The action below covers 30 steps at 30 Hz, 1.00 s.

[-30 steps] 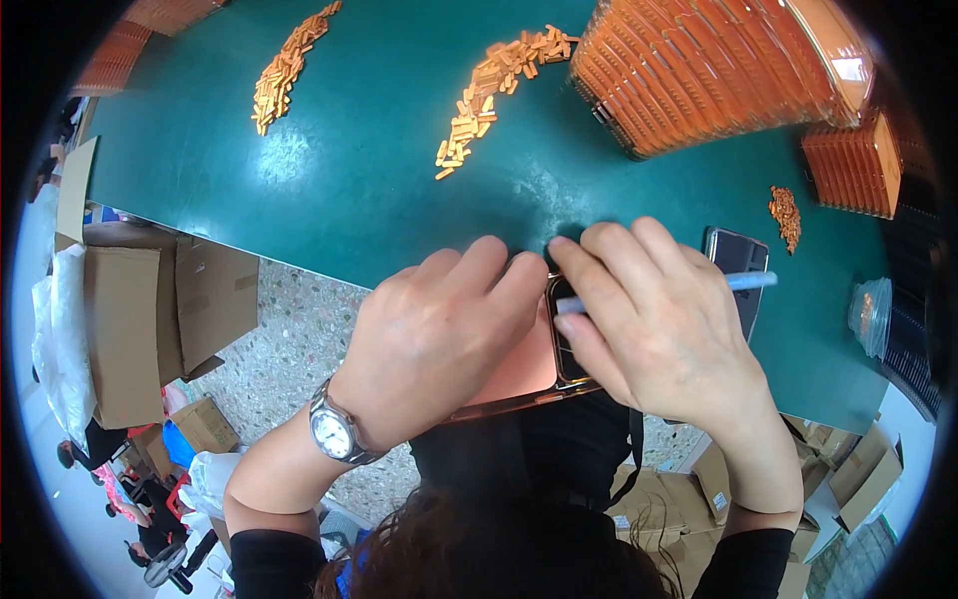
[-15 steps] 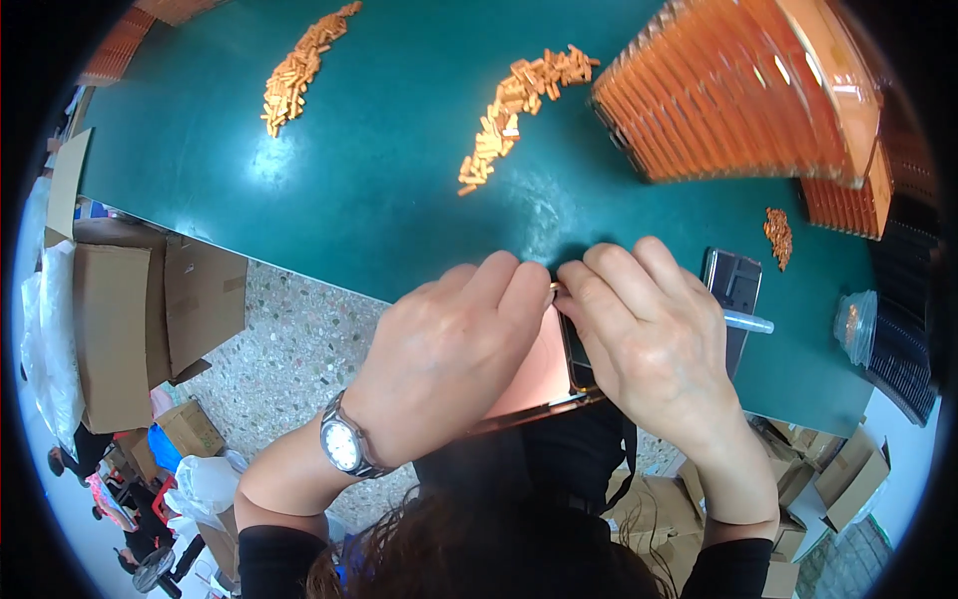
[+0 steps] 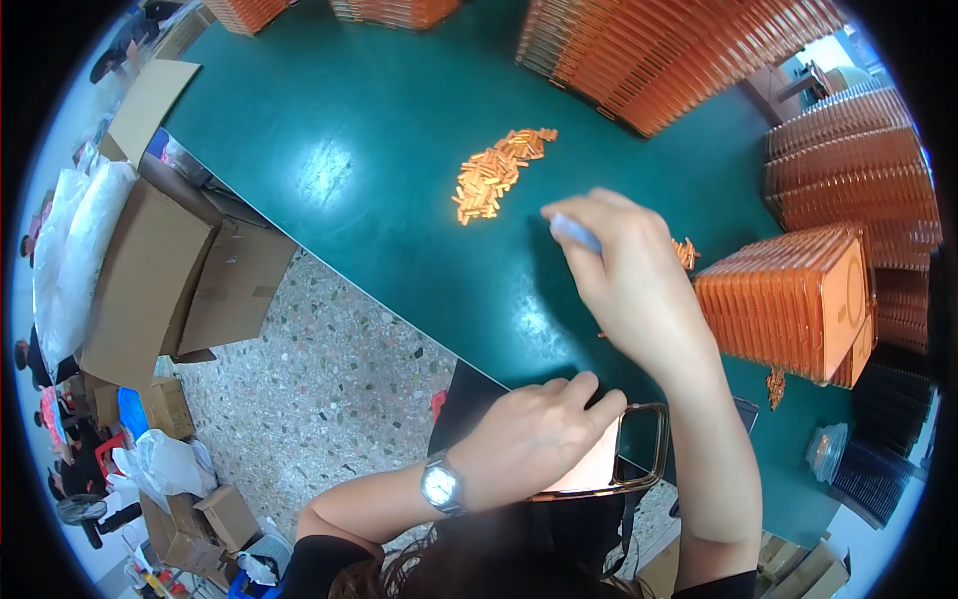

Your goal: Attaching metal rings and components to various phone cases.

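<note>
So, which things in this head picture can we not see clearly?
- Flat orange-framed tray: the left hand covers most of it.
- Pale blue stick: the right hand hides its lower end.
- Small orange pieces in the pile on the green table: too small to tell apart.

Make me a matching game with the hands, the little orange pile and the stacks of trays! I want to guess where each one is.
Things:
1. left hand
2. right hand
3. pile of small orange pieces
4. stacks of orange trays

Places:
A. loose on the green table, in front of the raised hand
B. along the table's far and right sides
C. resting on a flat tray at the near edge
D. raised over the table, holding a pale blue tool

Pairs: 1-C, 2-D, 3-A, 4-B
</note>
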Each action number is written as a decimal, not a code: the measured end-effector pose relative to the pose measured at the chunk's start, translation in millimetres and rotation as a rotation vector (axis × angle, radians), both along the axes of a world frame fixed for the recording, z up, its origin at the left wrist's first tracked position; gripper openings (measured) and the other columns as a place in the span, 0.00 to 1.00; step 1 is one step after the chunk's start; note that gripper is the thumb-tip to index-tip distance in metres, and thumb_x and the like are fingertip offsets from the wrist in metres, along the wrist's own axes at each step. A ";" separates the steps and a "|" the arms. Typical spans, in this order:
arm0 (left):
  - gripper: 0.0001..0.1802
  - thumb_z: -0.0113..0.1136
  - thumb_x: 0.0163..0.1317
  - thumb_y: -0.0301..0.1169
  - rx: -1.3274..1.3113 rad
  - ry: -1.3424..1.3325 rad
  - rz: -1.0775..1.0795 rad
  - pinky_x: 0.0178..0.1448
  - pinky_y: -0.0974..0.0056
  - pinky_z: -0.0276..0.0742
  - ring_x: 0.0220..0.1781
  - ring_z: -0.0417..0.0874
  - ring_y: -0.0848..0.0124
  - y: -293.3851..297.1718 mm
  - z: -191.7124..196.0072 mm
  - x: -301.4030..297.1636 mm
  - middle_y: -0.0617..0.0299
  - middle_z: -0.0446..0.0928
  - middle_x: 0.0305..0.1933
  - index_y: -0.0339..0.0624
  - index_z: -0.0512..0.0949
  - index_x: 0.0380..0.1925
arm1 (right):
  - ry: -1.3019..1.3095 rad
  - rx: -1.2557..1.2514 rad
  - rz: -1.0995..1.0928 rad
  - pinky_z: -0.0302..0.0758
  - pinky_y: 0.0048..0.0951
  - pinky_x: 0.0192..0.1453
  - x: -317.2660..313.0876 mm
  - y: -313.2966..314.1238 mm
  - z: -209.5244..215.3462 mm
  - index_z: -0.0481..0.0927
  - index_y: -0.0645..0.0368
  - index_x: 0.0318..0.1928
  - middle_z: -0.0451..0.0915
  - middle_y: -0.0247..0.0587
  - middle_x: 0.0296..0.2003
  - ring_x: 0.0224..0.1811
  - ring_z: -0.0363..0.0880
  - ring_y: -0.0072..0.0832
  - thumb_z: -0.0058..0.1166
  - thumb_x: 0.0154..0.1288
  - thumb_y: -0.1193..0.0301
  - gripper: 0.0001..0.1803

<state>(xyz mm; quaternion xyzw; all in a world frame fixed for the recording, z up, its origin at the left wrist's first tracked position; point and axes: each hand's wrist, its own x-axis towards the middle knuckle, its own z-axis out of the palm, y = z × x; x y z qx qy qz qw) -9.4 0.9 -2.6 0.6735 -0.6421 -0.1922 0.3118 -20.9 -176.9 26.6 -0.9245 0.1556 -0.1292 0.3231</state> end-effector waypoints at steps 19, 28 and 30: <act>0.07 0.61 0.67 0.28 0.015 0.173 0.074 0.41 0.55 0.82 0.39 0.83 0.57 1.0 -7.6 -5.2 0.55 0.74 0.37 0.39 0.74 0.41 | 0.132 -0.132 0.008 0.78 0.47 0.50 38.8 7.7 -13.8 0.82 0.66 0.41 0.83 0.54 0.39 0.44 0.83 0.53 0.61 0.67 0.75 0.06; 0.05 0.61 0.71 0.26 0.128 0.406 0.070 0.47 0.50 0.82 0.43 0.85 0.46 -2.0 8.4 16.5 0.49 0.82 0.39 0.38 0.82 0.43 | 0.017 0.060 0.033 0.77 0.37 0.40 -115.0 10.3 36.4 0.79 0.62 0.38 0.77 0.43 0.36 0.37 0.80 0.39 0.62 0.63 0.79 0.05; 0.05 0.61 0.71 0.26 0.188 0.361 0.054 0.46 0.51 0.82 0.42 0.85 0.47 -11.1 18.7 7.8 0.49 0.81 0.38 0.38 0.82 0.42 | 0.039 0.018 0.022 0.79 0.40 0.39 -145.4 6.2 31.7 0.80 0.58 0.38 0.77 0.40 0.38 0.39 0.81 0.40 0.64 0.61 0.77 0.07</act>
